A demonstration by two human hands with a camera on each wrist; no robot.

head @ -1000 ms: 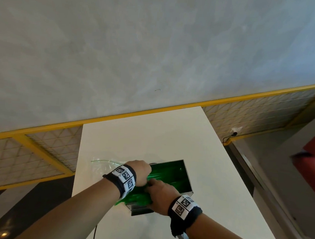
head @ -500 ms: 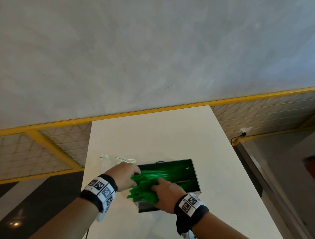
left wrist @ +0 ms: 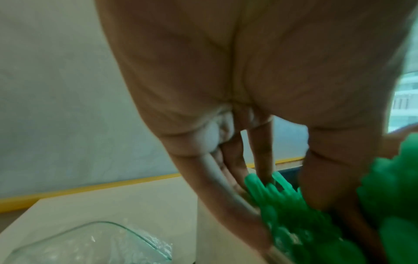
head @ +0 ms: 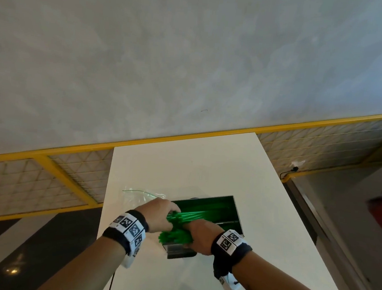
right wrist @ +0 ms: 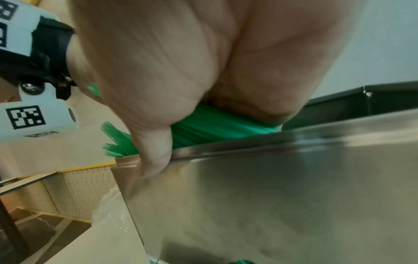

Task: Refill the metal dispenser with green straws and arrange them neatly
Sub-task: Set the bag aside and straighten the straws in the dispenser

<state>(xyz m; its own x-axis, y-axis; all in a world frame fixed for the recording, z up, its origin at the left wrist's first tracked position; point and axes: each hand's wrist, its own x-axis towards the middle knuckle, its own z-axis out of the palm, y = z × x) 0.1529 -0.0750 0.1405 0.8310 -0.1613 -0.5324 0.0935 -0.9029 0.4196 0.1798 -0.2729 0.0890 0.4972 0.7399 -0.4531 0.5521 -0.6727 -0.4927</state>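
White table (head: 206,169), hands on straws (head: 178,234)

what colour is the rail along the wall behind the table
Yellow. The rail shows best in the head view, running behind the white table.

Dispenser: open-topped metal dispenser (head: 237,213), brushed steel, rectangular, upright on the white table.
Straws: green straws (head: 199,215) lying lengthwise inside, near ends jutting unevenly over the rim.
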